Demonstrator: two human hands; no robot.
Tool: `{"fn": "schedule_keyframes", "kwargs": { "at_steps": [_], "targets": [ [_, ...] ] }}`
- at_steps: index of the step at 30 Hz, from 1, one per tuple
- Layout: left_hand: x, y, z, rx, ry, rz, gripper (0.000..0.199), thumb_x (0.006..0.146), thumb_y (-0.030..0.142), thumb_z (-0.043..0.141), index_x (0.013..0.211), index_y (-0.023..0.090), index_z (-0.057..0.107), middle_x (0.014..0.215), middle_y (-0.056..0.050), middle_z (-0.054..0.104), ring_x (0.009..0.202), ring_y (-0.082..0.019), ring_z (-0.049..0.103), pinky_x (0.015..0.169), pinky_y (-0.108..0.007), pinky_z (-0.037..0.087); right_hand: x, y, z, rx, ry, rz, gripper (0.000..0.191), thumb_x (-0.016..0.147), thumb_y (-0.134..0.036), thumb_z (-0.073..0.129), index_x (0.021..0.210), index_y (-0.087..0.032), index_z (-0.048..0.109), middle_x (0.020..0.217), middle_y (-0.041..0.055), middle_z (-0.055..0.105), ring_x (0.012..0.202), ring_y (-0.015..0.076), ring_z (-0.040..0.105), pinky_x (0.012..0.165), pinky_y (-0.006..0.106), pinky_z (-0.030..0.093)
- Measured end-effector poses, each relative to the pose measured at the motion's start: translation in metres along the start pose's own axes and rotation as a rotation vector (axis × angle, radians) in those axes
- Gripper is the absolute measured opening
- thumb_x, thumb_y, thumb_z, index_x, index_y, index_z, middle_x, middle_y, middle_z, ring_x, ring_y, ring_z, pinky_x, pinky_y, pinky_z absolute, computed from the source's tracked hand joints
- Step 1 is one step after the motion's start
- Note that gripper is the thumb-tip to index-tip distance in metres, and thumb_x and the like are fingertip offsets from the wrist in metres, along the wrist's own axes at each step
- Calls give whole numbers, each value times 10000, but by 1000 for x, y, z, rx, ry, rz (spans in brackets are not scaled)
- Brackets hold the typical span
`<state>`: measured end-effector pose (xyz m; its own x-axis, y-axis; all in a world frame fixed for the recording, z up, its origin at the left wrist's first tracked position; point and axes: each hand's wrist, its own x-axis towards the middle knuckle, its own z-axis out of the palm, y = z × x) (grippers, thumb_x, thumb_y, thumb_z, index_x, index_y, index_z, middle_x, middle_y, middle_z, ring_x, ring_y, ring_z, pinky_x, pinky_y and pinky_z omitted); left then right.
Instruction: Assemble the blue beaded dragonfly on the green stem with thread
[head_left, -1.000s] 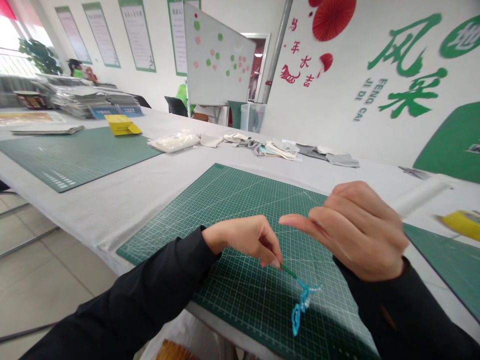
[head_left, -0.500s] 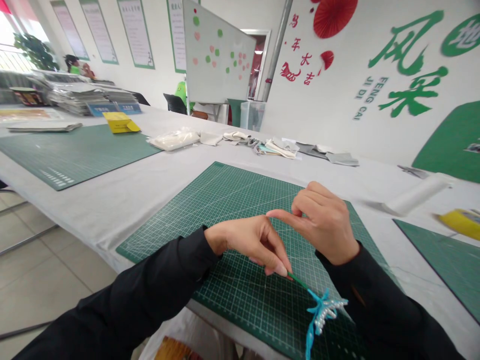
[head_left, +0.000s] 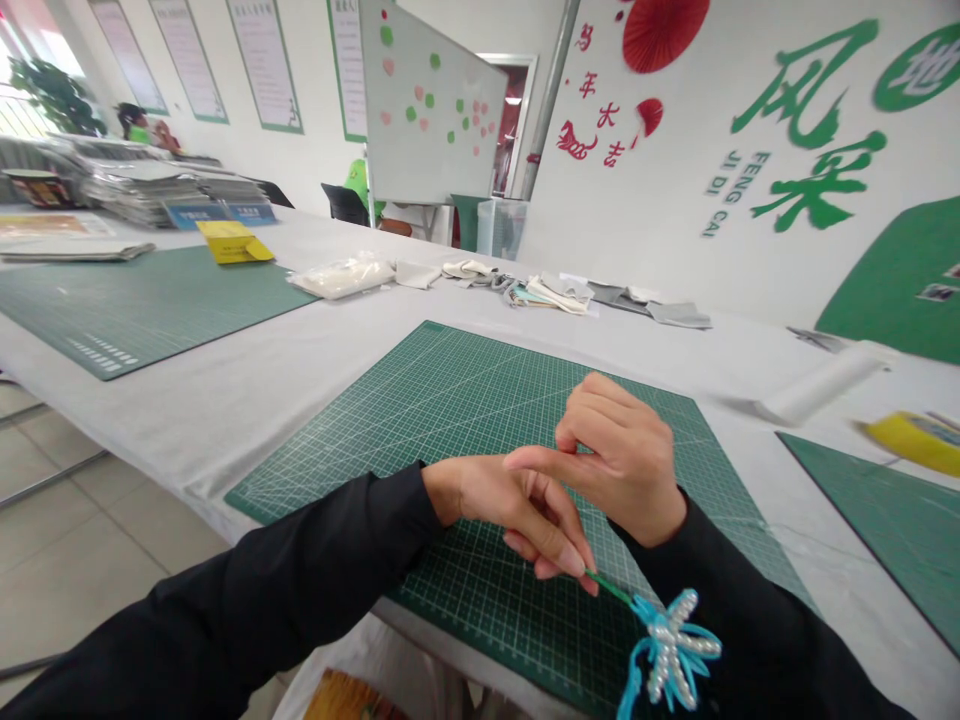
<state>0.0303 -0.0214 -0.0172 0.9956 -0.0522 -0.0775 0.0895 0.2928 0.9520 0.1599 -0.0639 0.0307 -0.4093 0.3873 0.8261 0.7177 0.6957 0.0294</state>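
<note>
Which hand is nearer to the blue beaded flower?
The left hand is nearer: its fingertips hold the green stem of the blue beaded flower. The right hand is farther away, above the cutting mat, and isn't touching the flower.
</note>
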Motion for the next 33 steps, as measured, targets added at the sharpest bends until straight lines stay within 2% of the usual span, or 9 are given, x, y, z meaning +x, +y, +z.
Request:
{"fn": "schedule_keyframes", "kwargs": {
  "at_steps": [3, 7, 12, 16, 19, 26, 33],
  "targets": [
    [0, 1, 0, 29, -4, 24, 253, 593, 329, 808, 745, 141, 736, 602, -8, 657, 463, -64, 503, 353, -170, 315, -1, -1, 3, 1, -16, -2, 460, 738, -417, 697, 497, -186, 380, 472, -38, 367, 544, 105, 339, 519, 256, 298],
    [-6, 4, -1, 46, 73, 90, 215, 635, 289, 786, 777, 135, 737, 574, -2, 635, 450, -52, 474, 365, -170, 302, 0, 7, -2, -61, 43, 59, 484, 703, -449, 712, 490, -184, 368, 466, -46, 365, 526, 95, 341, 502, 246, 289],
    [-15, 13, -6, 166, 296, 176, 154, 682, 230, 740, 786, 117, 736, 546, 8, 596, 412, -25, 399, 386, -173, 280, -4, 32, -14, -160, 171, 263, 491, 677, -427, 744, 468, -186, 370, 447, -60, 333, 467, 79, 309, 454, 239, 251],
    [-18, 18, -9, 299, 441, 221, 165, 686, 252, 729, 776, 113, 732, 571, -3, 597, 498, -58, 490, 473, -183, 373, -11, 48, -14, -206, 176, 402, 503, 686, -454, 728, 459, -188, 366, 454, -55, 357, 450, 77, 318, 449, 239, 255],
    [-18, 20, -10, 419, 487, 256, 175, 699, 261, 715, 785, 109, 731, 627, -26, 621, 578, -85, 542, 545, -200, 419, -15, 53, -11, -232, 155, 455, 510, 691, -496, 705, 452, -187, 377, 458, -49, 380, 454, 81, 338, 466, 244, 271],
    [-23, 27, -10, 467, 584, 322, 159, 712, 235, 694, 775, 92, 719, 636, -28, 620, 566, -86, 545, 535, -204, 413, -19, 63, -11, -284, 166, 638, 529, 682, -560, 677, 446, -185, 387, 458, -51, 384, 433, 76, 330, 471, 251, 268],
    [-24, 29, -10, 562, 674, 338, 172, 721, 252, 681, 775, 92, 712, 670, -46, 643, 575, -91, 541, 539, -211, 417, -21, 69, -12, -287, 187, 672, 531, 675, -554, 685, 441, -188, 379, 449, -56, 372, 434, 77, 318, 474, 255, 259]
  ]
}}
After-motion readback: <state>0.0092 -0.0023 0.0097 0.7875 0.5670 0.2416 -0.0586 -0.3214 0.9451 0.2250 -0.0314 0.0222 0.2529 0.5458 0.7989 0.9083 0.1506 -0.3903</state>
